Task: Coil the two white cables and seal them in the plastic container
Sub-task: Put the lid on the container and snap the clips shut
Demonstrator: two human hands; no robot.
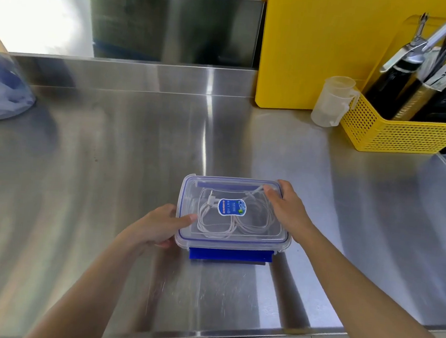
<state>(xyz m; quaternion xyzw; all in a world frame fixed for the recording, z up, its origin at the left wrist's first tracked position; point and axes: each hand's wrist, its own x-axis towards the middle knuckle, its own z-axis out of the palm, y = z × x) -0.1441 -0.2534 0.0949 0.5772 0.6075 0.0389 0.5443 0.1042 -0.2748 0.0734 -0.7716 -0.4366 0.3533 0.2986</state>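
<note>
White cables (228,223) lie coiled inside plastic container (231,246), mid-surface (138,134), lid (262,233) on. Left hand (157,227) grip clasps the left side to steady it; right hand (286,204) presses the far-right corner. Near blue latch (230,255) looks unfastened.

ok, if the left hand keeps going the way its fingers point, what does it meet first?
The left hand points right, fingertips already on the container's lid; straight on, it slides over the lid toward the right hand.

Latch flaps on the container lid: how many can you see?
2. One blue flap sticks out open at the near edge of the lid; one lies at the far edge. Any side flaps may be hidden under the hands.
</note>
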